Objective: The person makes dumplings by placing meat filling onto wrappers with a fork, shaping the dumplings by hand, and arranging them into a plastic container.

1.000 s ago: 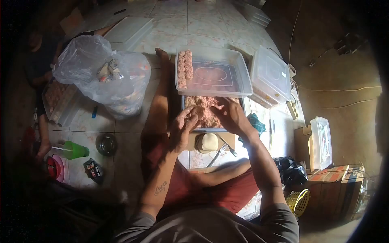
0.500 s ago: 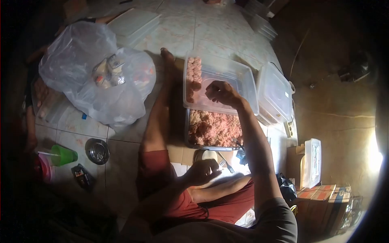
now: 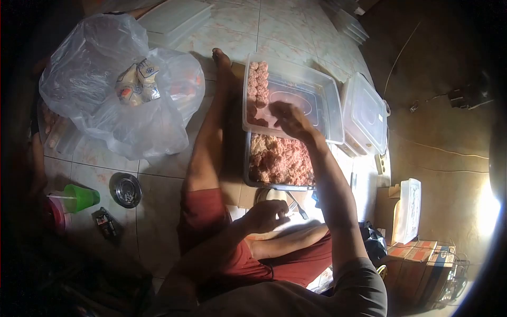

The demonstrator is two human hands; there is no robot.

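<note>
My right hand (image 3: 291, 120) is over the near part of a clear plastic box (image 3: 330, 108), its fingers loosely stretched and nothing visible in them. Along the box's left side lie rows of pink minced-meat balls (image 3: 259, 84); shadow covers the near end. Below that box, a dark-rimmed tray holds a heap of pink minced meat (image 3: 280, 161). My left hand (image 3: 265, 215) is held above my bent leg, its fingers curled; whatever they hold, if anything, is hidden. Just beyond it are a fork (image 3: 301, 210) and a pale round object (image 3: 272, 196), partly covered.
A large translucent plastic bag (image 3: 158, 127) with packets on it lies left. Lidded clear boxes (image 3: 365, 113) stand right of the open box. A green cup (image 3: 84, 198), a glass ashtray (image 3: 126, 190) and a small dark pack (image 3: 105, 223) are on the tiles. Another person's arm shows far left.
My right hand has loosened from a curled shape to straighter fingers, staying over the box. My left hand has shifted slightly, still curled. The view has tilted a little.
</note>
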